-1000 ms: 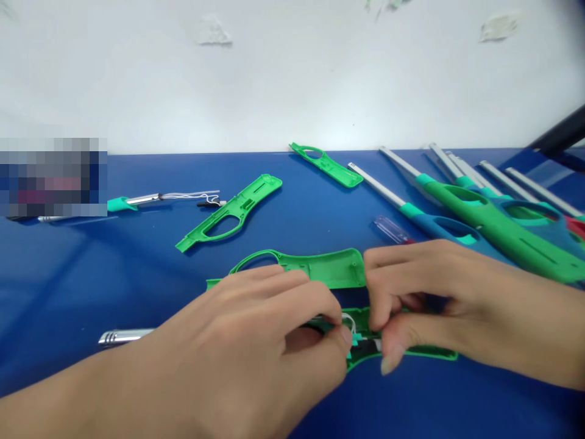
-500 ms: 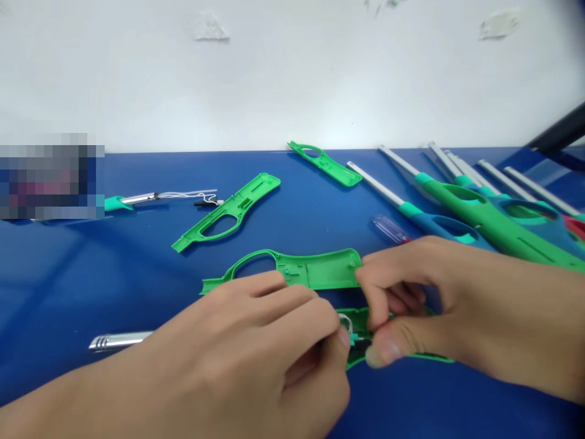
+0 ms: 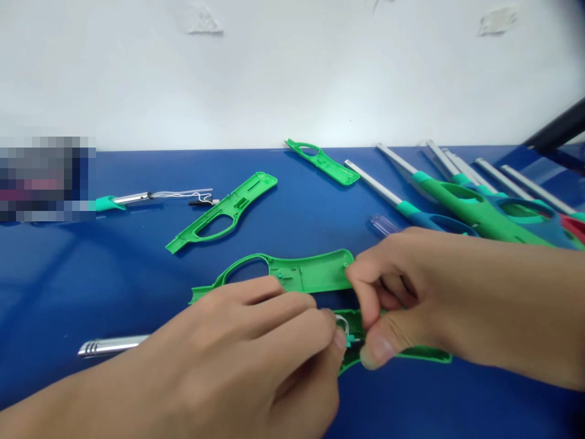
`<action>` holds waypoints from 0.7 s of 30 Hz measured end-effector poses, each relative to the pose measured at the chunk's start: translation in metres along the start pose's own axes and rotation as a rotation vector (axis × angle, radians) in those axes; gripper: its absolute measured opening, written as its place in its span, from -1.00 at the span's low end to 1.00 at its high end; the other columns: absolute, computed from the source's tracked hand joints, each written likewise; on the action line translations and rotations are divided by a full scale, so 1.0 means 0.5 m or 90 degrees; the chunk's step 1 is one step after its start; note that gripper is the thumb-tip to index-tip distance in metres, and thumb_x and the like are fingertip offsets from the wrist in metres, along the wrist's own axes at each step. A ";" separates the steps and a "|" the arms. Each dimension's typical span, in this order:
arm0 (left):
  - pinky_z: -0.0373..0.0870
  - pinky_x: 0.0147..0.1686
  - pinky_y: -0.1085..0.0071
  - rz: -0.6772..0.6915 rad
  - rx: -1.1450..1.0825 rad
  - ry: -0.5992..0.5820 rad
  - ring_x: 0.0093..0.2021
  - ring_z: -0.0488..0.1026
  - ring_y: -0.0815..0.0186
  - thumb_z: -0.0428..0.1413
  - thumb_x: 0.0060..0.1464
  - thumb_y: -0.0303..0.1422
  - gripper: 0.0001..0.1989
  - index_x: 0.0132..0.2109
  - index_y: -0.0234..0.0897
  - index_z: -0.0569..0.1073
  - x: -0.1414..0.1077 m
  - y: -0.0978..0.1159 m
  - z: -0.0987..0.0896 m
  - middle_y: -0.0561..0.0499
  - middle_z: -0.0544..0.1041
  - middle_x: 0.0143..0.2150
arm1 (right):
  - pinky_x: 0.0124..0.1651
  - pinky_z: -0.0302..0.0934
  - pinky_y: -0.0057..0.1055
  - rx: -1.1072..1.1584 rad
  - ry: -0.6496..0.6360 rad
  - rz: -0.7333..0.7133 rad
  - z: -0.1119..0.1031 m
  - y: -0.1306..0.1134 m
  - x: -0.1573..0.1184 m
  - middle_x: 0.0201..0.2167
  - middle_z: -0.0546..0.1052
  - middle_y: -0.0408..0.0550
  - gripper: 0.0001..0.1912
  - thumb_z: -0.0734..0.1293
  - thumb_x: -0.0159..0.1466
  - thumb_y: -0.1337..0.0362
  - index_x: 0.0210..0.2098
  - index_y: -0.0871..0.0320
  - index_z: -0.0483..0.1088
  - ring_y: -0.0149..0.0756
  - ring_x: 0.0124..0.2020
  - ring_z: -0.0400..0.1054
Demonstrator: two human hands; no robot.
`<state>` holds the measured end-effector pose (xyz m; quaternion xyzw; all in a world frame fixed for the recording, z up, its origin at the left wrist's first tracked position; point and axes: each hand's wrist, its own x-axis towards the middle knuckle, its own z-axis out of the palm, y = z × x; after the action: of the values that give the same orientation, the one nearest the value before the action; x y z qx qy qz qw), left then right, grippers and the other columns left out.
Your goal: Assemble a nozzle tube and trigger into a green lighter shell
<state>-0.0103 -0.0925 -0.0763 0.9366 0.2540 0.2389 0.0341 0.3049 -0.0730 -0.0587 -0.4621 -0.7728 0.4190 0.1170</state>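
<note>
A green handle shell [image 3: 425, 353] with a white wire [image 3: 342, 323] and a small teal part [image 3: 351, 339] inside lies under both hands. A metal tube [image 3: 112, 346] sticks out to the left, beyond my left hand [image 3: 256, 353], whose fingers are bent closed over the shell; what they pinch is hidden. My right hand [image 3: 393, 299] has thumb and forefinger closed at the shell, beside the teal part, and what sits between them cannot be made out. Just behind the hands is another open green shell half [image 3: 320, 272].
Two green shell halves [image 3: 228, 210] [image 3: 326, 164] lie farther back on the blue table [image 3: 132, 262]. A metal tube with wires [image 3: 132, 199] is at left. Several long lighters [image 3: 484, 210] and a clear purplish object [image 3: 382, 224] are at right, before a white wall.
The whole scene has shifted slightly left in view. Both hands remain at the shell, with the right thumb and forefinger a little changed in position.
</note>
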 end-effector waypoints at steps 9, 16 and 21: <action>0.64 -0.32 0.27 0.063 0.020 0.015 -0.36 0.69 0.30 0.04 0.85 -0.45 -0.61 0.15 -0.02 0.76 0.023 0.002 -0.007 0.19 0.78 -0.22 | -0.64 -0.13 -0.28 0.080 -0.055 0.121 -0.019 0.002 0.008 -0.63 0.43 -0.32 -0.53 0.86 0.22 -0.26 -0.38 -0.18 0.68 -0.33 -0.64 0.22; 0.92 0.16 0.30 0.125 -0.028 -0.114 -0.04 0.91 0.22 0.15 0.69 -0.50 -0.60 0.37 -0.03 0.76 0.000 -0.023 -0.037 0.14 0.92 0.10 | -0.58 0.03 -0.40 0.190 0.021 0.089 0.011 0.001 -0.019 -0.53 0.50 -0.33 -0.61 0.89 0.30 -0.03 -0.36 -0.12 0.71 -0.37 -0.54 0.22; 0.89 0.34 0.33 0.109 -0.036 -0.099 0.18 0.95 0.16 0.26 0.61 -0.49 -0.55 0.48 -0.04 0.73 -0.006 -0.033 -0.043 0.15 0.93 0.31 | -0.22 0.51 -0.34 0.047 0.155 -0.159 0.016 0.007 -0.060 -0.25 0.74 -0.26 -0.72 0.68 0.65 -0.25 -0.02 -0.28 0.84 -0.28 -0.29 0.62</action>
<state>-0.0302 -0.0810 -0.0614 0.9692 0.1629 0.1747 0.0592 0.3189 -0.1010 -0.0603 -0.4050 -0.7884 0.3702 0.2780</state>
